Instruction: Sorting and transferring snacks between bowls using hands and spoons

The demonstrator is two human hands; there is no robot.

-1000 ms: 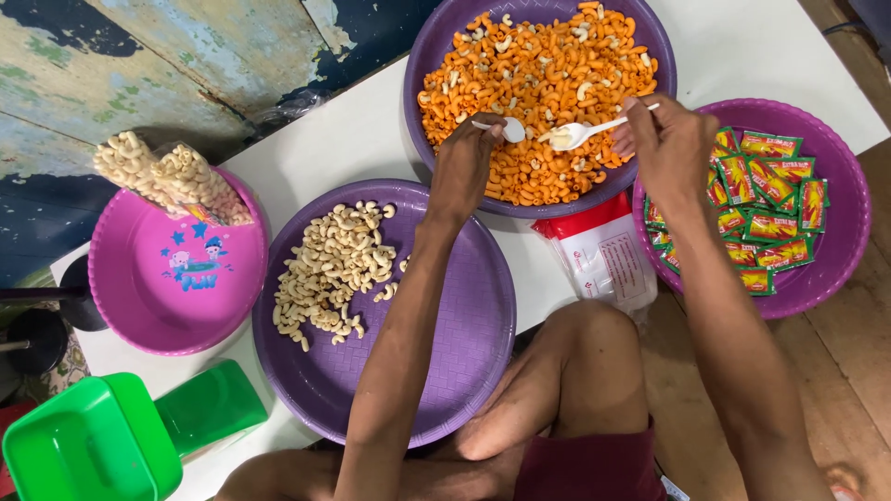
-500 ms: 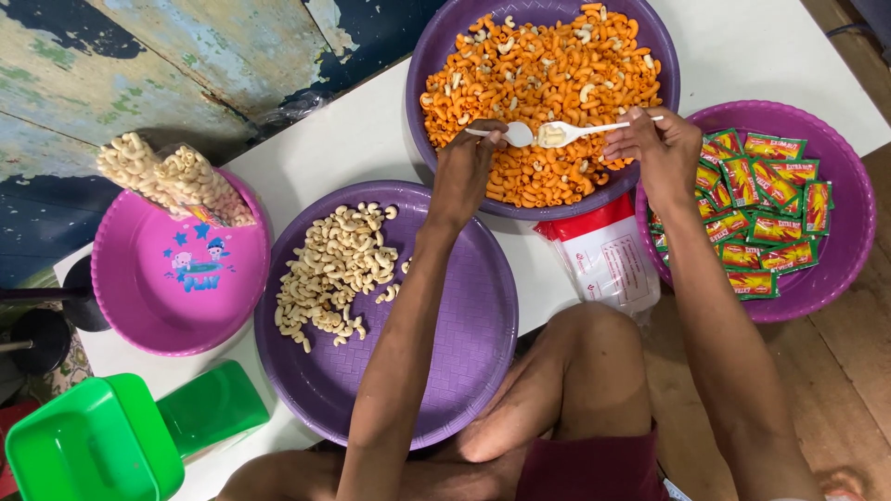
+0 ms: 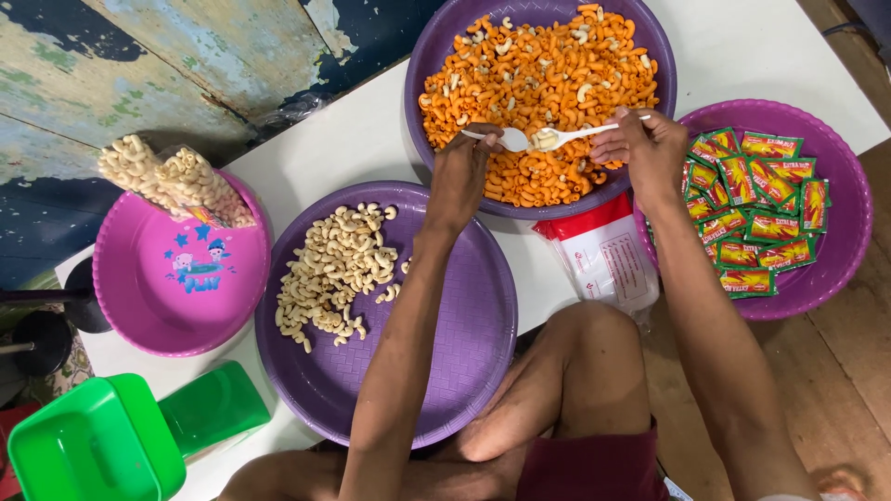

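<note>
Fingers of both hands pinch white plastic spoons (image 3: 575, 135), bowls meeting over orange macaroni (image 3: 538, 74) in a purple tray (image 3: 422, 56).

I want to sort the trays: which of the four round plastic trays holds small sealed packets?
The pink-purple round tray at the far right, beside the right hand. It holds green and red packets; the others hold loose pieces or a clear bag.

A white worktop (image 3: 353, 139) ran slantwise across the view under even, soft light. Behind it stood a wall (image 3: 139, 65) of dark blue paint, badly peeled to pale patches. Brown wooden floorboards (image 3: 835, 371) showed at the right, beside the worktop's edge.
</note>
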